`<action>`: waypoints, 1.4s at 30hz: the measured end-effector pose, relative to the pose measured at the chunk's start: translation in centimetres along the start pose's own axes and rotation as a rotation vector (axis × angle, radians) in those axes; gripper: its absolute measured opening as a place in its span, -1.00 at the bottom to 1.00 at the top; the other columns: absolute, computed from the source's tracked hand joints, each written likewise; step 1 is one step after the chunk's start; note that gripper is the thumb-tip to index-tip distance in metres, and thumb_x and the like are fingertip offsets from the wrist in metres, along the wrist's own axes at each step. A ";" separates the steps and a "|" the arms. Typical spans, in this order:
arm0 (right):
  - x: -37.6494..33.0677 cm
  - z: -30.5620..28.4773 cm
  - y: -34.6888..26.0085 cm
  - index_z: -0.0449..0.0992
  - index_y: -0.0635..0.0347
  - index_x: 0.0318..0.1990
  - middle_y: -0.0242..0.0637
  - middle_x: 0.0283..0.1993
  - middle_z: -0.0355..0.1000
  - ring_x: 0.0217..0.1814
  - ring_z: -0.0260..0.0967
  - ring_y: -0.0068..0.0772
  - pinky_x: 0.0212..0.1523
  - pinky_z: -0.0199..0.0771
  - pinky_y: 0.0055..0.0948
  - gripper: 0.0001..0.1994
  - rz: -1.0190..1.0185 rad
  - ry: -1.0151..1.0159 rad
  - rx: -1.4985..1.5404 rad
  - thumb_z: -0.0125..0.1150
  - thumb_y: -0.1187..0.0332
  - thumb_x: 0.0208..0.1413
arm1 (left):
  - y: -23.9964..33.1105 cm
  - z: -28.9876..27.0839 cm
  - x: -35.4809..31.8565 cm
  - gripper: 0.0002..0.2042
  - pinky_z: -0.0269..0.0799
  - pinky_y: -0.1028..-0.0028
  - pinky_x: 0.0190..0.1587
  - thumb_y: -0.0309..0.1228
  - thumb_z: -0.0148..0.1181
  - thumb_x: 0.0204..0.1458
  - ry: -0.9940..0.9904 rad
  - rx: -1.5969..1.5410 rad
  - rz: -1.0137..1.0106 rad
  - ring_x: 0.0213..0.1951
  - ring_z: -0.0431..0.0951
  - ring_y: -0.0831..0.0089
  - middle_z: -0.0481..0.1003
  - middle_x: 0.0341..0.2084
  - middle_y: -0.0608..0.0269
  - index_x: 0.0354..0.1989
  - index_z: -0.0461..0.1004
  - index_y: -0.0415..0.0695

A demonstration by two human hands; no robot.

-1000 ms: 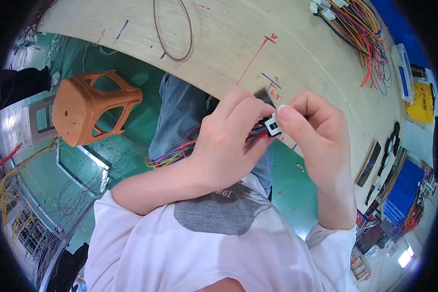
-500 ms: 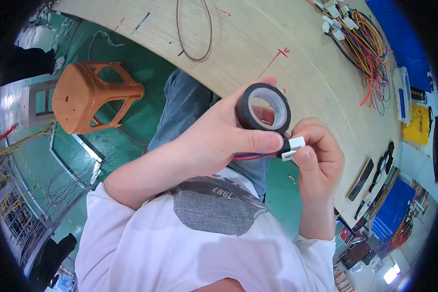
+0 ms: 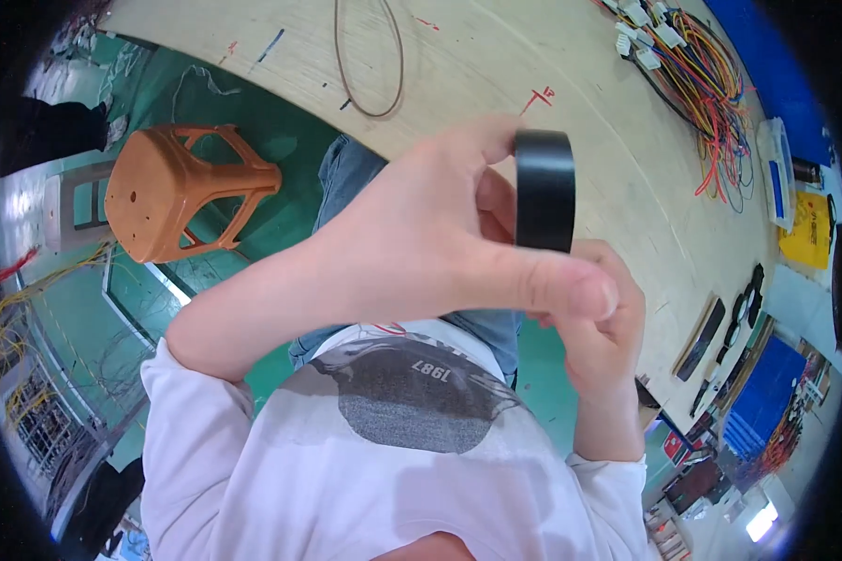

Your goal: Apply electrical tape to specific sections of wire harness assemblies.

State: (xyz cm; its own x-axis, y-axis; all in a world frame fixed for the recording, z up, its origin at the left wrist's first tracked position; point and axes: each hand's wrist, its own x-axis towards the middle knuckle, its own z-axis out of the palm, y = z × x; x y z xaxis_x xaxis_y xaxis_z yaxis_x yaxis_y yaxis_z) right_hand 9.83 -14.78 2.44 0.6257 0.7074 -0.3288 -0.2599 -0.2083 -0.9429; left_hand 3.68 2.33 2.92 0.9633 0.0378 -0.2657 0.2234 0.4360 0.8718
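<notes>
A roll of black tape (image 3: 545, 192) is turned edge-on, so its outer face shows and its core hole does not. My left hand (image 3: 393, 243) grips it from the left, with the fingers behind it and the thumb stretched out below it to the right. Behind that thumb, my right hand (image 3: 613, 323) is partly covered, its visible fingers curled. Whatever lies in the right fingers is hidden; the white connector and its wires cannot be made out now. Both hands are above my lap, at the table's near edge.
On the wooden table (image 3: 477, 56) lie a brown cord loop (image 3: 402, 70) and, at far right, a bundle of coloured wires with white connectors (image 3: 711, 103). A clear plastic box (image 3: 775, 178) and dark tools (image 3: 702, 337) sit along the right side. An orange stool (image 3: 159, 192) stands at left.
The tape roll has turned from showing its hole to edge-on. My left hand has rotated and its thumb has swung right, over the right hand. The white connector has gone out of sight.
</notes>
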 end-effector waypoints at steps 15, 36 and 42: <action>1.0 1.1 -0.4 0.32 0.26 -0.28 -0.44 -0.46 0.32 -0.47 0.21 -0.76 -0.48 0.26 -0.75 -0.88 0.075 -0.011 0.242 -0.05 0.42 0.06 | -5.9 1.9 -3.6 -0.64 0.25 0.47 -0.48 -0.16 0.16 -0.23 0.475 0.957 1.061 -0.44 0.43 0.28 0.45 -0.46 0.11 -0.42 0.37 -0.24; 0.5 1.1 0.8 0.35 0.25 -0.43 -0.43 -0.52 0.31 -0.49 0.26 -0.71 -0.48 0.27 -0.72 -0.89 -0.086 -0.038 0.096 0.13 0.60 -0.13 | -8.0 3.5 -4.2 -0.62 0.36 0.54 -0.56 -0.31 0.27 -0.26 0.370 1.037 1.137 -0.55 0.42 0.33 0.39 -0.51 0.06 -0.34 0.32 -0.32; 0.8 1.1 0.6 0.35 0.29 -0.42 -0.32 -0.46 0.37 -0.46 0.30 -0.64 -0.43 0.33 -0.66 -0.92 -0.087 -0.008 0.236 0.10 0.60 -0.11 | -7.4 3.3 -3.9 -0.67 0.42 0.49 -0.48 -0.30 0.11 -0.12 0.210 1.348 1.157 -0.47 0.45 0.23 0.39 -0.40 -0.08 -0.32 0.36 -0.37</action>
State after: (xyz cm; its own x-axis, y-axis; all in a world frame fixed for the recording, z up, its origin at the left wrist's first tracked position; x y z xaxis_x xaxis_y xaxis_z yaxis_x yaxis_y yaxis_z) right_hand 9.38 -13.62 1.65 0.6479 0.7211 -0.2455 -0.3701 0.0163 -0.9289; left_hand -1.27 -4.02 -1.10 0.6932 -0.0895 0.7151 -0.4260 -0.8513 0.3064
